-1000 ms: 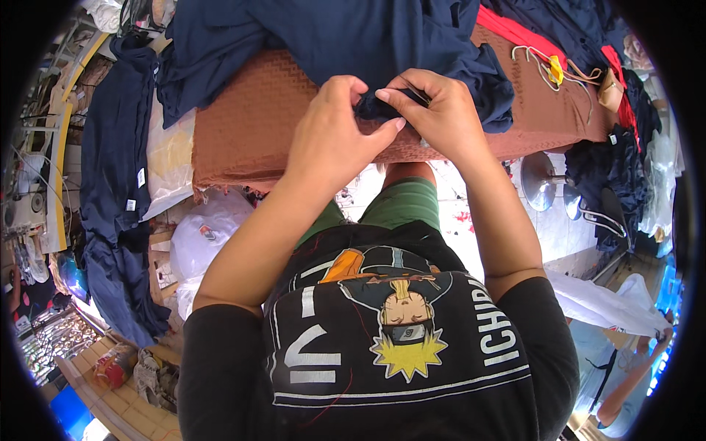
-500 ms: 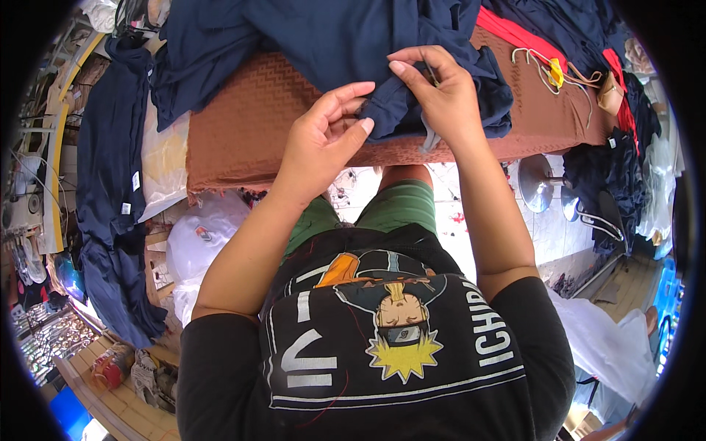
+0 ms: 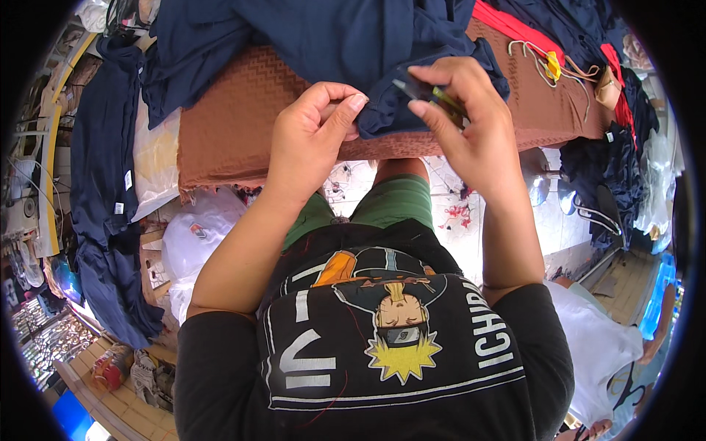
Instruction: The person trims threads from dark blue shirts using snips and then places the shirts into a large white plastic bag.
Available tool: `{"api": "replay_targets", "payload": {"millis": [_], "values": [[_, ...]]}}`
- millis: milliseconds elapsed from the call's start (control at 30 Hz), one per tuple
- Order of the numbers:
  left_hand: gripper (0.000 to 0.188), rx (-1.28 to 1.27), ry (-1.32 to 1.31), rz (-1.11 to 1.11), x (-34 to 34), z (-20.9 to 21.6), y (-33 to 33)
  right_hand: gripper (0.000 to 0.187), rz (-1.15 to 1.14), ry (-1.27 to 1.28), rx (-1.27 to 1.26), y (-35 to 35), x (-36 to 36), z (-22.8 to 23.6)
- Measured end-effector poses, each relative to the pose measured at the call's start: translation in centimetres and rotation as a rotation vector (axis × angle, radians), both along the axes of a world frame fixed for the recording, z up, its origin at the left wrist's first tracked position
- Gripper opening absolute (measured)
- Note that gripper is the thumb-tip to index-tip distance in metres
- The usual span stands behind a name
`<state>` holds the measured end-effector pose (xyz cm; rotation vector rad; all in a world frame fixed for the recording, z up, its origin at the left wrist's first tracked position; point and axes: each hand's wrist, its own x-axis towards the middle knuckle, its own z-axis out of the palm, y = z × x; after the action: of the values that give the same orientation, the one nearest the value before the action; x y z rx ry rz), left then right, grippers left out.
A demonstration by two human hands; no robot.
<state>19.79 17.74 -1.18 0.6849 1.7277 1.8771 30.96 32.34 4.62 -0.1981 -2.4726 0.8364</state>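
Observation:
My left hand [image 3: 312,132] has its thumb and forefinger pinched together at the near edge of a navy garment [image 3: 316,44]; what lies right between the fingertips is too small to see. My right hand [image 3: 474,114] is just right of it, above the garment, gripping small thread snips [image 3: 441,101] with dark and yellow-green parts. Their pale tip points left toward the cloth. Motion blurs the snips a little. The garment lies bunched over a table covered in brown patterned cloth [image 3: 228,125].
Light cords with a yellow piece [image 3: 551,67] and a red strip of cloth [image 3: 515,28] lie at the far right. Navy garments [image 3: 107,162] hang at the left. A white bag [image 3: 195,239] stands below the table's left side. Someone in white [image 3: 588,345] is at the lower right.
My right hand has moved right and nearer to me, and the snips now show clearly in it. My left fingers have closed into a pinch. More of the person in white shows.

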Motion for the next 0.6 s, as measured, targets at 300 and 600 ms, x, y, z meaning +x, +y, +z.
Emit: {"api": "replay_targets", "payload": {"millis": [300, 600], "values": [[0.018, 0.027, 0.180, 0.032, 0.6, 0.1, 0.1, 0.023, 0.060, -0.027, 0.123, -1.6, 0.9, 0.7], [0.010, -0.044, 0.626, 0.067, 1.0, 0.7, -0.1, 0.026, 0.161, -0.007, 0.060, 0.4, 0.1, 1.3]]}}
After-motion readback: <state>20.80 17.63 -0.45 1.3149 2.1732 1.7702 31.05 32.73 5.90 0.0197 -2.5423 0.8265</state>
